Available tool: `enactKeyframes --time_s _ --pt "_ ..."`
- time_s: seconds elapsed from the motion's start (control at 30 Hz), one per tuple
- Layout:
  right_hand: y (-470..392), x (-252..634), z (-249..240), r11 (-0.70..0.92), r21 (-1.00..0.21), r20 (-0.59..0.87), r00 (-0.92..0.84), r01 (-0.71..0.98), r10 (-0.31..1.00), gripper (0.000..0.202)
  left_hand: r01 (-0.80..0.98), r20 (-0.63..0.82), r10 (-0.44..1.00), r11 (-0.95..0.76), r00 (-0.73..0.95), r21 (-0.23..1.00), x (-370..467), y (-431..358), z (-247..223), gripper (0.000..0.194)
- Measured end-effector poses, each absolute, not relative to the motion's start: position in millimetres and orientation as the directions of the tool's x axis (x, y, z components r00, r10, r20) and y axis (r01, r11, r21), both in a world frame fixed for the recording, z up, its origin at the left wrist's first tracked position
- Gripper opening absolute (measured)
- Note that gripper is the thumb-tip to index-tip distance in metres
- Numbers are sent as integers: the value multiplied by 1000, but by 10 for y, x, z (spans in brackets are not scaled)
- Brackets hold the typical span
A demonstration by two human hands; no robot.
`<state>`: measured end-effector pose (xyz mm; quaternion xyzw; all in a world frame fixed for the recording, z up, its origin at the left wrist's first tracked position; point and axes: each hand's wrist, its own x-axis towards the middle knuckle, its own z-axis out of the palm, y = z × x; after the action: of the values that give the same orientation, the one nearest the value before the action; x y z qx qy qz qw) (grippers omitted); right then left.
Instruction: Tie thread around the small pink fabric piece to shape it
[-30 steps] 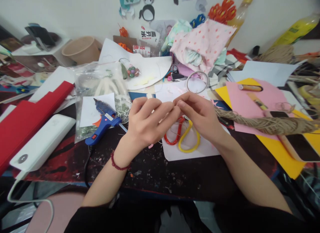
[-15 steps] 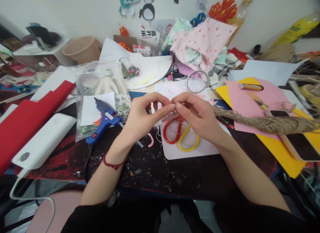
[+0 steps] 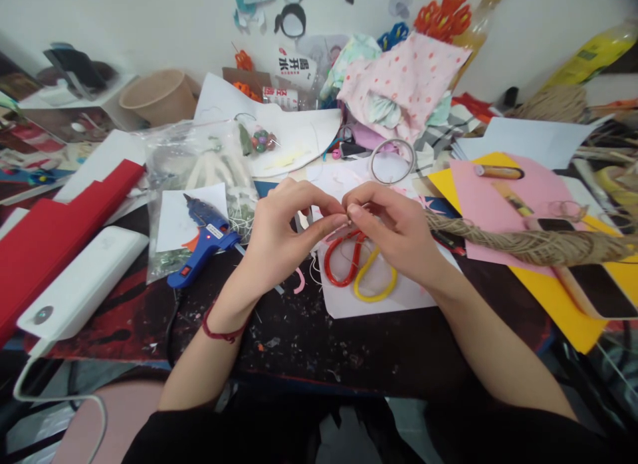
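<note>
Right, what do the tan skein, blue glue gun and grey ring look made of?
Tan skein: matt plant fibre, perhaps jute, from its coarse strands. Blue glue gun: probably hard plastic, its body smooth and moulded. Grey ring: metal or plastic, I can't tell; only a smooth, narrow rim shows.

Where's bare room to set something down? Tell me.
The dark tabletop is bare but for scraps between the near white sheet and near edge; a smaller patch lies between the white power bank and glue gun. Towards the wall, it's crowded.
</note>
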<state>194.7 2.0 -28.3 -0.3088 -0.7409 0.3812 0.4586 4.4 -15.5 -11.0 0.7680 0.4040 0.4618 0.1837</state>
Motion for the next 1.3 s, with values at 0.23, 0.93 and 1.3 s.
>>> enactKeyframes --time_s 0.23,0.93,1.3 --pt "10 1952 -270 514 -854 445 -407 75 798 14 376 450 860 -511 243 773 7 -146 -99 11" --pt "-5 1948 -281 466 -867 404 -297 179 865 12 692 633 679 -657 372 298 37 -161 -164 7" --pt "-21 1969 -285 429 -884 362 -311 186 879 8 750 680 645 -627 349 211 21 -167 -160 7"
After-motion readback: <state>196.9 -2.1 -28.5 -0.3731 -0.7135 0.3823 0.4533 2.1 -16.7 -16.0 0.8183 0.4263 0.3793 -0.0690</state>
